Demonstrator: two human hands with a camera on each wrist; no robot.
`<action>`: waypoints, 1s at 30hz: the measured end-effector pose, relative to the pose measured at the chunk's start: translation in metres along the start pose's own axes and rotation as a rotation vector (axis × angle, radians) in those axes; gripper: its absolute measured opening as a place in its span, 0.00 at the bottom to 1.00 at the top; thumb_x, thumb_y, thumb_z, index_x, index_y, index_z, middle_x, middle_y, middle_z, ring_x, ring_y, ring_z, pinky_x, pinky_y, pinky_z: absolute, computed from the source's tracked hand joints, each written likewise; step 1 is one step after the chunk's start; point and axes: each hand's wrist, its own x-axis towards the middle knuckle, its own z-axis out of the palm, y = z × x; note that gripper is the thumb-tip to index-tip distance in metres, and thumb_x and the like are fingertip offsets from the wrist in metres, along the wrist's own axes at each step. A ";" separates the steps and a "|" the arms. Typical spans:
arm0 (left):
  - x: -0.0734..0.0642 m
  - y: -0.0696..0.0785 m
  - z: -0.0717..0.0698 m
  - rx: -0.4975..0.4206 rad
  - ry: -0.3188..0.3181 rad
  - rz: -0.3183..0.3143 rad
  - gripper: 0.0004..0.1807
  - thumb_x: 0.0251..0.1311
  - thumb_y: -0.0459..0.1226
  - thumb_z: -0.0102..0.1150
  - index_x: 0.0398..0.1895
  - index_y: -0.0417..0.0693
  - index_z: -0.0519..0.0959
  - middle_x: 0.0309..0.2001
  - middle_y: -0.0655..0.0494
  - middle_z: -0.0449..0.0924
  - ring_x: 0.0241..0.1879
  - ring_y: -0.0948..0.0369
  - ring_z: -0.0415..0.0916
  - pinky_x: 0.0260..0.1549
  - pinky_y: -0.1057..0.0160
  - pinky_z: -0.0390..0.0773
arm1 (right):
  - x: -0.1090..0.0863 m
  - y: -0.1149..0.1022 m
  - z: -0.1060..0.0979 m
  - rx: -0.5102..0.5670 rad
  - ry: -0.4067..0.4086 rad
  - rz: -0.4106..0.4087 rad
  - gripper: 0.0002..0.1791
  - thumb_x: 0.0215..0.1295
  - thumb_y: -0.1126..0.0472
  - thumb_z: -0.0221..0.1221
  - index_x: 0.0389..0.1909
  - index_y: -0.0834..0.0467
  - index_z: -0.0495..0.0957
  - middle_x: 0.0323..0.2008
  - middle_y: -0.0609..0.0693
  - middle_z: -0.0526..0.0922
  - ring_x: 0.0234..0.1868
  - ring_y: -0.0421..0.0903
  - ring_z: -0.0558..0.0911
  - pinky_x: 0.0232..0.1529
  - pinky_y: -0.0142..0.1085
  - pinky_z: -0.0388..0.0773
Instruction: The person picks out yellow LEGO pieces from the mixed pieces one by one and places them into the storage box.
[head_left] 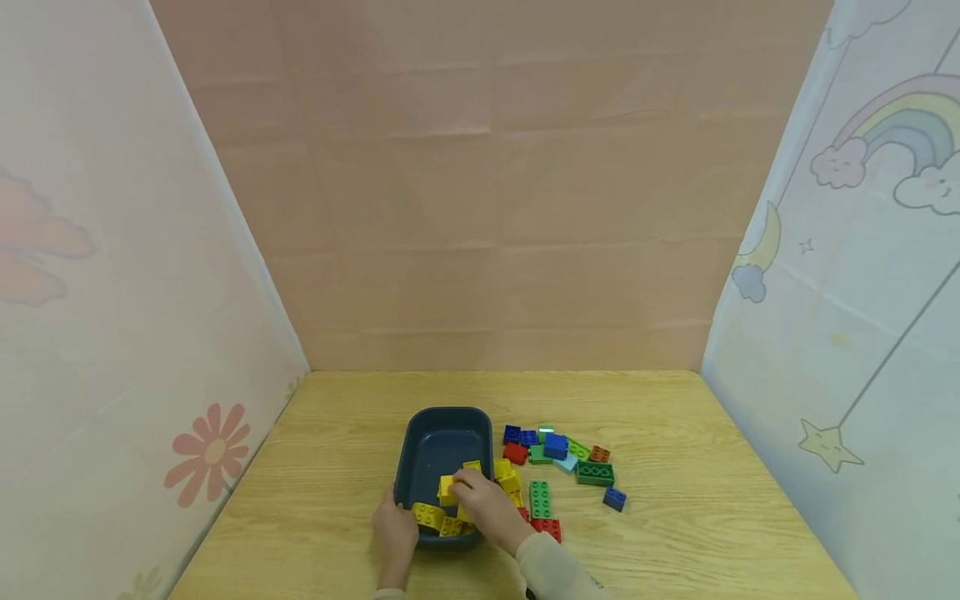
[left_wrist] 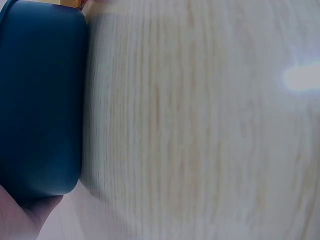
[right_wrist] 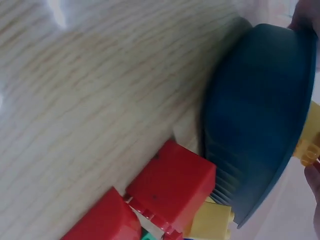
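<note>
A dark blue tray (head_left: 441, 423) stands on the table with several yellow toy bricks (head_left: 428, 516) in its near half. My left hand (head_left: 395, 527) grips the tray's near left rim; in the left wrist view its thumb (left_wrist: 46, 209) lies against the tray wall (left_wrist: 42, 105). Over the near right of the tray, my right hand (head_left: 486, 505) pinches a yellow brick (head_left: 446, 490) between thumb and fingers. That brick (right_wrist: 311, 135) also shows past the rim in the right wrist view. The right hand's fingers cover some of the bricks inside.
Right of the tray lie more yellow bricks (head_left: 507, 477), red bricks (head_left: 547, 528), a green brick (head_left: 539, 499) and a dark green brick (head_left: 595, 473). A blue brick (head_left: 614, 498) sits farthest right. Printed cloth walls stand at both sides, a plain one behind.
</note>
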 end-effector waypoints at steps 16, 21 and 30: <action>0.001 0.003 0.000 0.006 -0.017 -0.048 0.20 0.51 0.19 0.45 0.50 0.24 0.68 0.45 0.29 0.72 0.44 0.40 0.72 0.37 0.46 0.74 | -0.006 -0.003 0.002 -0.062 -0.450 0.139 0.11 0.54 0.69 0.59 0.38 0.55 0.80 0.35 0.42 0.77 0.37 0.34 0.75 0.38 0.21 0.72; 0.001 0.004 0.000 0.003 -0.010 -0.037 0.20 0.50 0.19 0.45 0.50 0.24 0.68 0.45 0.29 0.72 0.44 0.40 0.72 0.38 0.46 0.74 | -0.007 0.002 0.002 -0.104 -0.277 0.097 0.09 0.53 0.69 0.60 0.36 0.57 0.80 0.35 0.45 0.75 0.37 0.37 0.74 0.39 0.21 0.71; -0.001 0.002 0.001 -0.001 -0.013 -0.045 0.20 0.50 0.19 0.45 0.50 0.24 0.68 0.45 0.28 0.72 0.44 0.39 0.72 0.37 0.46 0.74 | -0.014 0.021 -0.003 -0.177 0.151 0.323 0.12 0.46 0.72 0.63 0.35 0.65 0.78 0.41 0.60 0.73 0.42 0.52 0.76 0.37 0.35 0.77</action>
